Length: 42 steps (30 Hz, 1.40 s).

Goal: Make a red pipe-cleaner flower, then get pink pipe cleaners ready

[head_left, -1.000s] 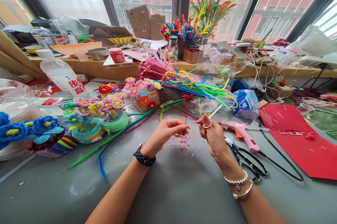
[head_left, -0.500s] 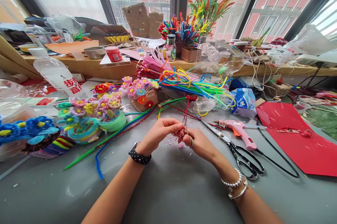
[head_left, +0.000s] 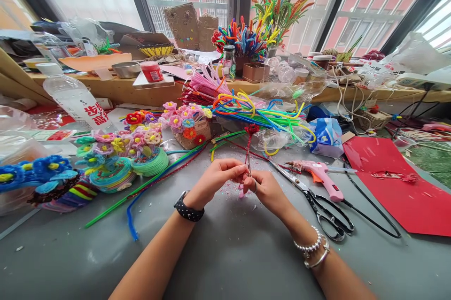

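Note:
My left hand (head_left: 220, 178) is closed, its thumb and fingertips pinching a red pipe-cleaner flower by its stem. The flower's red head (head_left: 252, 129) stands up beyond the fingers, its glittery stem running down toward them. My right hand (head_left: 269, 192) is closed on small scissors (head_left: 249, 164), a finger through a handle loop. The narrow blades point up and away alongside the stem, close to the left fingertips. Exactly where the blades meet the stem is hard to make out. Pink and red bits of fluff (head_left: 234, 189) lie on the grey table beneath the hands.
Large black-handled scissors (head_left: 310, 194) and a pink glue gun (head_left: 322, 178) lie to the right, beside red card (head_left: 398, 182). Pipe-cleaner flower pots (head_left: 150, 164) stand at left, near a tilted water bottle (head_left: 75, 98). Loose pipe cleaners (head_left: 257, 114) are heaped behind the hands.
The red flower has shifted slightly left and down, and its stem stands a little straighter. My right hand has turned slightly, its fingers nearer the left fingertips. Both hands keep their hold.

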{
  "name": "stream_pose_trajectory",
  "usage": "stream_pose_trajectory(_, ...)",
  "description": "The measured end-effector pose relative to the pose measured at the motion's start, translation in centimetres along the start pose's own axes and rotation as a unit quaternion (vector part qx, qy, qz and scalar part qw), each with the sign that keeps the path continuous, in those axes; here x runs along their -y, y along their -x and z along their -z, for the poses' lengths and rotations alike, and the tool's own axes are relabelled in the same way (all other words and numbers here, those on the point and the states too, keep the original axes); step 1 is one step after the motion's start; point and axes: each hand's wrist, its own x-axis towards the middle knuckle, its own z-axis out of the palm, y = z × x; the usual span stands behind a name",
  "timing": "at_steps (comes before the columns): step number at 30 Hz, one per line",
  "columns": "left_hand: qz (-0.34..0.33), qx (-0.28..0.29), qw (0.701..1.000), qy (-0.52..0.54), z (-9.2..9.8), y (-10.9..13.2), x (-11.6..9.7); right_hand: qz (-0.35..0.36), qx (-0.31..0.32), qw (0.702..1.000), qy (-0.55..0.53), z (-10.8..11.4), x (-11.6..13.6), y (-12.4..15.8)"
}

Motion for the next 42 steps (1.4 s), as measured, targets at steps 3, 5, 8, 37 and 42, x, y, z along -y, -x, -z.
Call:
stream_pose_trajectory(3, 0.006, 0.021, 1.0, 0.001, -0.09, 0.07, 0.05, 0.011, 0.016, 1.0, -0.011, 0.09, 0.01, -0.02)
stream_pose_trajectory(5, 0.006, 0.023, 1.0, -0.002, -0.16, 0.12, 0.01, 0.01, 0.015, 1.0, -0.009, 0.15, 0.01, -0.03)
stream_pose_trajectory(8, 0.003, 0.001, 1.0, -0.017, -0.21, 0.09, 0.0, -0.004, -0.014, 1.0, 0.006, 0.2, -0.01, -0.08)
stream_pose_trajectory(37, 0.011, -0.04, 0.999, -0.002, 0.14, -0.08, 0.1, -0.005, 0.021, 1.0, 0.016, 0.25, 0.07, -0.11)
stream_pose_trajectory(42, 0.006, -0.044, 0.999, -0.008, 0.27, -0.18, 0.33, -0.04, -0.024, 0.999, 0.021, 0.13, 0.1, -0.2)
